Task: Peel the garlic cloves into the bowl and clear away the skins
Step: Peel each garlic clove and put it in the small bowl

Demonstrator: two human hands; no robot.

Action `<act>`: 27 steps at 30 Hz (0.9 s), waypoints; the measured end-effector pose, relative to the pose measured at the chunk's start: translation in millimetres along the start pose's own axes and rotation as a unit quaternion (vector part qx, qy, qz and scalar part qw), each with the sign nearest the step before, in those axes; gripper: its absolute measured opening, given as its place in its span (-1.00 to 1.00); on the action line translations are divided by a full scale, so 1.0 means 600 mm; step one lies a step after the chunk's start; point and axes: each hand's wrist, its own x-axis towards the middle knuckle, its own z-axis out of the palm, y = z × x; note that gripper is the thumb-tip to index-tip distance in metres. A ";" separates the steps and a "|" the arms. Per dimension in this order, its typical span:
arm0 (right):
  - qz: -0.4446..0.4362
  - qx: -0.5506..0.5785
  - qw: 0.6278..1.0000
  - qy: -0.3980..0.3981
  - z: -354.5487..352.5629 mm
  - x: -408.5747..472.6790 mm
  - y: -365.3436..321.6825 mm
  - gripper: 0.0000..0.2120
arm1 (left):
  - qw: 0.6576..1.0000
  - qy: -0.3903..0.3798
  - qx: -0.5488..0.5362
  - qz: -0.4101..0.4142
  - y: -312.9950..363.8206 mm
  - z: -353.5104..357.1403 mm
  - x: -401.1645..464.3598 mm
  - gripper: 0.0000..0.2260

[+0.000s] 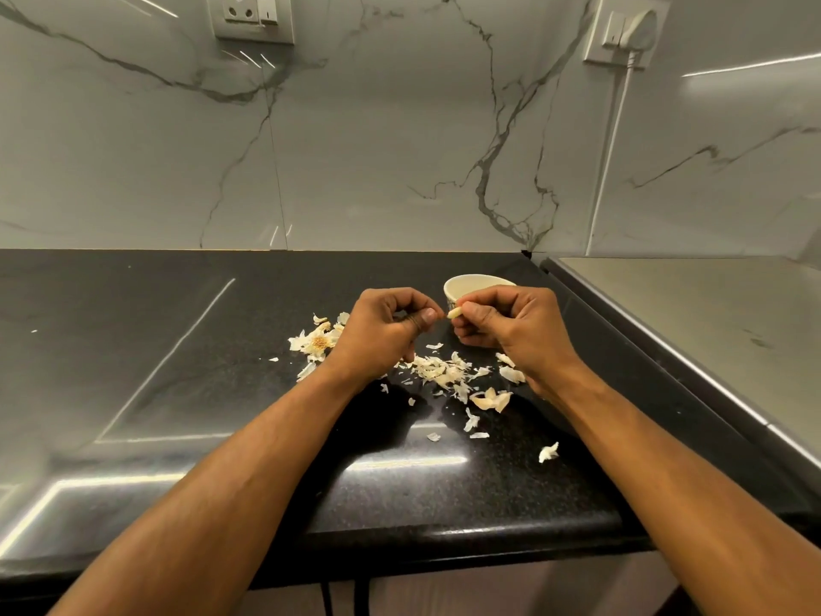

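A pale garlic clove (454,313) is pinched in the fingertips of my right hand (511,324), just in front of a small white bowl (462,286). My left hand (382,333) has its fingers curled, and its thumb and forefinger pinch at the clove's left tip, where a bit of skin may be. Loose garlic skins (444,373) lie scattered on the black counter (177,349) below both hands. A spent garlic bulb base (317,342) with papery skin lies left of my left hand. The bowl's inside is hidden behind my right hand.
A marble backsplash rises behind the counter, with a socket (251,15) at upper left and a plug (631,33) with a white cord at upper right. A steel-edged grey surface (711,313) adjoins the counter on the right. The counter's front edge runs below my forearms.
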 end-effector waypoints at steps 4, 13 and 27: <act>-0.106 -0.149 0.979 0.089 -0.027 0.016 -0.005 -0.82 | 0.992 0.017 0.120 0.029 -0.016 0.005 0.004 -0.94; -0.191 -0.421 0.885 0.060 -0.056 0.086 -0.006 -0.84 | 0.943 0.026 0.318 0.096 -0.005 0.014 0.023 -0.91; -0.189 -0.479 0.857 0.035 -0.073 0.098 0.021 -0.82 | 0.909 0.000 0.381 0.171 -0.028 0.022 0.072 -0.85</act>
